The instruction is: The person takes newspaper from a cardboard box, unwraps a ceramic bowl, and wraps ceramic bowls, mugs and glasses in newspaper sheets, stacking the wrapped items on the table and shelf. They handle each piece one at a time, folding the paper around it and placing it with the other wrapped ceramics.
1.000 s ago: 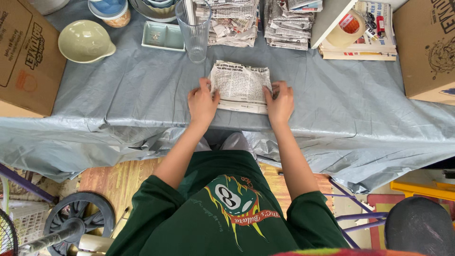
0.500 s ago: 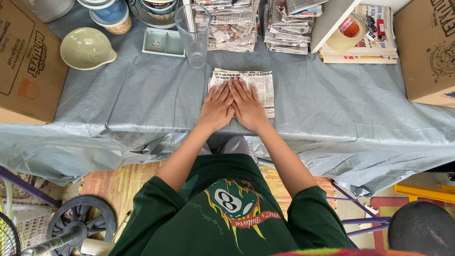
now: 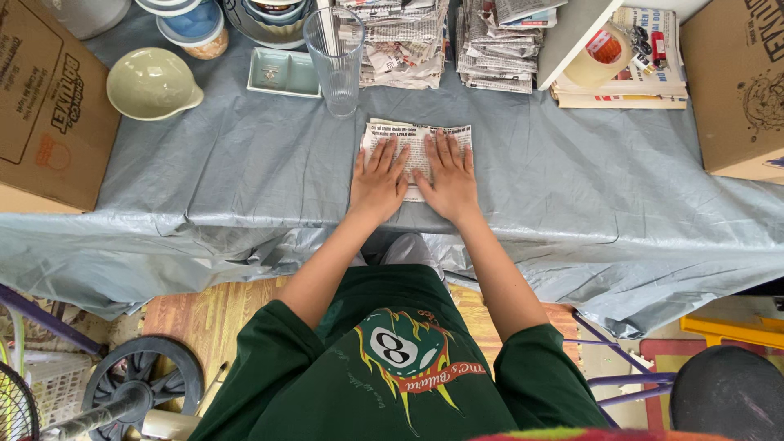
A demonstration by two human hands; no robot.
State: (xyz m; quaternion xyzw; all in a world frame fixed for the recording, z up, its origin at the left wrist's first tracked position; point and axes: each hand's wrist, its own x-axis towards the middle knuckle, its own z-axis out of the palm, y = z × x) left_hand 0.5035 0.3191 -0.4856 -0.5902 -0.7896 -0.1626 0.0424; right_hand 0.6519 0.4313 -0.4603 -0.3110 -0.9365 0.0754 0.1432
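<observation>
Since the earlier frames both hands have come in from the side edges of the folded newspaper (image 3: pixel 416 151) to its middle and slid slightly toward the far edge, fingers now spread wider. Left hand (image 3: pixel 377 178) lies flat, palm down, fingers extended over the left half of the sheet; right hand (image 3: pixel 447 178) the same over the right half, thumbs nearly touching. Neither hand grips anything: both are opened out and pressing. Newspaper lies on the grey plastic table cover (image 3: pixel 245 180), near the front edge of the table, at about mid-width. Just beyond its far left corner stands a clear drinking glass (image 3: pixel 333 61), upright, apart from the paper. Further back: a pale green rectangular dish (image 3: pixel 283 73), a light green bowl (image 3: pixel 151 82) toward the far left, and two stacks of newspaper (image 3: pixel 445 37) along the far edge. Roll of tape (image 3: pixel 594 55) at the far right. Judgement: step in hand is flattening or creasing the folded sheet. Next move probably calls for lifting the palms without dragging the paper, and keeping clear of the glass, which could tip if knocked.
</observation>
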